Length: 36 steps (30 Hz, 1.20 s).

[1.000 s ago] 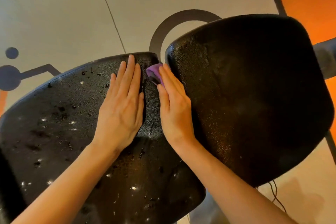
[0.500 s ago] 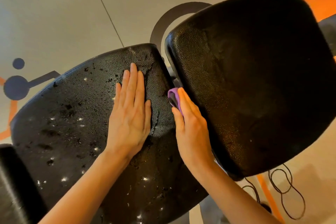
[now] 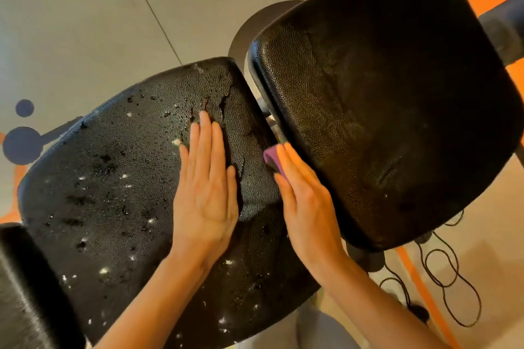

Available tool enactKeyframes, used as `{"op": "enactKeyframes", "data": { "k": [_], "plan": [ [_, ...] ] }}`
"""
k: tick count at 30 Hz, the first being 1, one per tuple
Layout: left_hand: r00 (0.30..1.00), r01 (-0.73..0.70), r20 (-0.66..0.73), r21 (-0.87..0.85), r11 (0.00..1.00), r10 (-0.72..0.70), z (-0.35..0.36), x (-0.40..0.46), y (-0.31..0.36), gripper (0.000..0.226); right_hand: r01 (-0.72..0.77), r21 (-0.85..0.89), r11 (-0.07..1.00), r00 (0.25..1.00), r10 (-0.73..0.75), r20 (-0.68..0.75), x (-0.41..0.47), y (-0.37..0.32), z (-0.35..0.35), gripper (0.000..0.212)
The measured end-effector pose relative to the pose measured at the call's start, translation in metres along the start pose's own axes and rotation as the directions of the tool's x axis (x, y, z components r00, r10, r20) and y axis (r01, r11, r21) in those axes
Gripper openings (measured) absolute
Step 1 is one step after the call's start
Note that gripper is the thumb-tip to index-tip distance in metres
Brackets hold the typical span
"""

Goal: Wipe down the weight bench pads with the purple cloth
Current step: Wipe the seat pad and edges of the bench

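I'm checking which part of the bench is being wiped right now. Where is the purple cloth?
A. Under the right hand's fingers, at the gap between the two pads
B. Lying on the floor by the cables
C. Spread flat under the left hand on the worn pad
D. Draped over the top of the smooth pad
A: the purple cloth peeks out from under the right hand at the gap between the worn pad and the smooth pad; the left hand lies flat and bare on the worn pad.

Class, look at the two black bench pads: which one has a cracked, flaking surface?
The left pad, under the flat left hand. Its covering is torn and speckled with chips, while the right pad beside the purple cloth looks smooth and intact.
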<state>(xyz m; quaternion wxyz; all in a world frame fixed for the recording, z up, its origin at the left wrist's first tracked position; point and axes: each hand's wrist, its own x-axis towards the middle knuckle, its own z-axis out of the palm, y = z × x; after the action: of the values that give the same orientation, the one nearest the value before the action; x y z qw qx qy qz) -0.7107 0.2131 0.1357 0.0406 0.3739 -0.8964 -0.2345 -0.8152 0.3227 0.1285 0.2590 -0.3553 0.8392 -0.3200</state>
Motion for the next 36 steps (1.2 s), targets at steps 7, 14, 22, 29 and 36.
{"op": "enactKeyframes", "data": {
  "k": [7, 14, 22, 29, 36],
  "plan": [
    [0.998, 0.019, 0.056, 0.062, 0.998, -0.022, 0.016, -0.051, -0.004, 0.062, 0.058, -0.037, 0.998, 0.993, -0.061, -0.101, 0.057, -0.027, 0.024, 0.045],
    [0.999, -0.037, 0.042, 0.072, 0.997, 0.034, 0.019, -0.053, -0.010, 0.062, -0.012, -0.028, 1.000, 0.998, 0.010, -0.065, -0.102, 0.042, -0.013, 0.047],
    [0.998, -0.056, 0.046, 0.083, 0.995, 0.053, 0.021, -0.052, -0.013, 0.062, 0.005, -0.079, 0.997, 0.993, -0.014, -0.114, -0.005, 0.000, 0.016, 0.045],
    [0.998, -0.058, 0.043, 0.115, 0.992, 0.054, 0.021, -0.050, -0.014, 0.061, -0.081, -0.003, 0.997, 0.986, 0.079, -0.149, -0.140, 0.046, -0.007, 0.049],
    [0.997, -0.068, 0.052, 0.112, 0.991, 0.063, 0.023, -0.050, -0.015, 0.060, -0.132, -0.076, 0.988, 0.955, 0.106, -0.276, -0.060, 0.024, 0.010, 0.042]
  ]
}}
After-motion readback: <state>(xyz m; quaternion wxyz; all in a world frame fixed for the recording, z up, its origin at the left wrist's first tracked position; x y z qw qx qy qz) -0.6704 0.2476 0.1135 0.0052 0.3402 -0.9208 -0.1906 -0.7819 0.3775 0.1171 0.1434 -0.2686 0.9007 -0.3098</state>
